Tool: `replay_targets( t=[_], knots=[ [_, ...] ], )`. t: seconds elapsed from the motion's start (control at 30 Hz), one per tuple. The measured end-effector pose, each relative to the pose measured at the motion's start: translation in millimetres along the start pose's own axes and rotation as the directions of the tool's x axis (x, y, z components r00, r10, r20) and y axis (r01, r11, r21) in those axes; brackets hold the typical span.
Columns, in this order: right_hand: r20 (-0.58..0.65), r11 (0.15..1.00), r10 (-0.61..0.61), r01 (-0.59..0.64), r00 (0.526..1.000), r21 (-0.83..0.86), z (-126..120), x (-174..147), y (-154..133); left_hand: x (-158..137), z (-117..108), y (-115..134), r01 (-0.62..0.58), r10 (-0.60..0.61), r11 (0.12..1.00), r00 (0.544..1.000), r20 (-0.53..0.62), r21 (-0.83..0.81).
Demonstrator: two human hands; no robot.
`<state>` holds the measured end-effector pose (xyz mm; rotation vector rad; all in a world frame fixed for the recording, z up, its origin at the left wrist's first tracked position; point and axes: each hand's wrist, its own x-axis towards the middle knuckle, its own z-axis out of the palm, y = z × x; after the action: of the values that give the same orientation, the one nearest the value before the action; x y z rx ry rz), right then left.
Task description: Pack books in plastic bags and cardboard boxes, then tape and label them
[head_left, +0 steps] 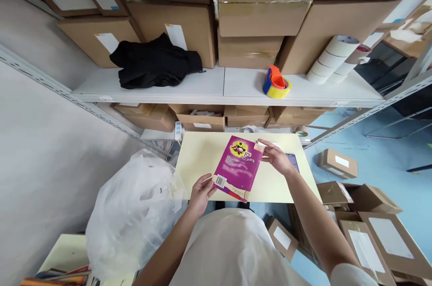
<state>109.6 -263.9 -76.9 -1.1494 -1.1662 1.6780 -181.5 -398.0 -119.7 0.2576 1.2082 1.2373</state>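
A purple book (239, 166) with a yellow cartoon picture and a barcode is held tilted over the pale yellow table (194, 151). My left hand (201, 192) grips its lower left corner, by the barcode. At the upper right corner, my right hand (275, 156) pinches the book's edge. A phone (293, 161) lies on the table, partly hidden behind my right wrist.
A white plastic bag (131, 214) bulges left of the table. On the shelf (202, 90) ahead lie black cloth (157, 61), a tape dispenser (276, 83) and label rolls (332, 60). Cardboard boxes (369, 236) crowd the floor at right. Books (64, 277) sit at lower left.
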Motion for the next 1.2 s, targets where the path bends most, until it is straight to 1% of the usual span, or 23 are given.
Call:
replay_targets(
  t=[0.07,0.13,0.2,0.27,0.3,0.33,0.4,0.43,0.47,0.53,0.57,0.63,0.7,0.73,0.8,0.87,0.93,1.0,1.07,1.13,1.2],
  knots=[
    [0.08,0.993,-0.079,0.085,0.994,-0.077,0,0,-9,0,0,4,0.035,-0.035,0.999,0.999,0.032,-0.007],
    [0.144,0.957,-0.177,0.205,0.974,-0.207,2,3,-22,0,3,7,0.073,-0.074,0.997,0.995,0.073,0.011],
    [0.202,0.879,-0.279,0.335,0.939,-0.34,7,8,-38,1,8,8,0.084,-0.087,0.996,0.991,0.099,0.026],
    [0.237,0.789,-0.362,0.432,0.902,-0.438,14,13,-50,1,13,8,0.088,-0.093,0.995,0.986,0.142,0.043],
    [0.244,0.767,-0.377,0.449,0.894,-0.459,18,16,-55,1,15,8,0.111,-0.122,0.992,0.975,0.187,0.066],
    [0.241,0.773,-0.367,0.438,0.899,-0.46,22,19,-58,0,16,9,0.145,-0.166,0.984,0.955,0.245,0.101],
    [0.234,0.832,-0.28,0.357,0.931,-0.424,29,24,-59,-1,16,14,0.191,-0.244,0.965,0.904,0.351,0.179],
    [0.238,0.859,-0.224,0.307,0.945,-0.409,32,25,-59,-2,16,17,0.175,-0.242,0.964,0.893,0.379,0.202],
    [0.244,0.874,-0.177,0.267,0.953,-0.405,35,27,-57,-3,16,20,0.121,-0.197,0.97,0.902,0.384,0.213],
    [0.256,0.87,-0.136,0.239,0.957,-0.43,42,30,-54,-3,16,27,-0.071,-0.028,0.96,0.937,0.347,0.269],
    [0.261,0.86,-0.137,0.246,0.955,-0.447,46,32,-53,-2,17,30,-0.176,0.058,0.925,0.94,0.335,0.335],
    [0.271,0.839,-0.155,0.272,0.95,-0.472,54,35,-52,1,21,33,-0.337,0.175,0.802,0.922,0.344,0.493],
    [0.286,0.819,-0.175,0.3,0.942,-0.489,62,37,-53,5,25,32,-0.41,0.23,0.686,0.906,0.355,0.601],
    [0.293,0.812,-0.182,0.311,0.939,-0.494,65,39,-54,6,27,31,-0.426,0.26,0.65,0.903,0.342,0.63],
    [0.279,0.795,-0.202,0.324,0.939,-0.514,66,41,-57,8,29,28,-0.436,0.315,0.615,0.9,0.301,0.657],
    [0.226,0.774,-0.21,0.303,0.951,-0.556,59,41,-59,8,28,26,-0.436,0.336,0.625,0.899,0.282,0.647],
    [0.183,0.785,-0.164,0.241,0.969,-0.571,45,36,-60,7,26,26,-0.413,0.314,0.689,0.911,0.268,0.596],
    [0.148,0.857,-0.098,0.159,0.984,-0.49,31,28,-56,5,24,27,-0.354,0.263,0.778,0.934,0.243,0.519],
    [0.115,0.932,-0.067,0.103,0.991,-0.347,24,19,-46,5,24,30,-0.275,0.191,0.853,0.956,0.224,0.443],
    [0.081,0.964,-0.087,0.105,0.993,-0.245,26,10,-31,7,24,33,-0.207,0.127,0.901,0.966,0.225,0.382],
    [0.07,0.972,-0.117,0.128,0.991,-0.199,36,3,-15,9,24,35,-0.167,0.092,0.925,0.97,0.226,0.34]
  ],
)
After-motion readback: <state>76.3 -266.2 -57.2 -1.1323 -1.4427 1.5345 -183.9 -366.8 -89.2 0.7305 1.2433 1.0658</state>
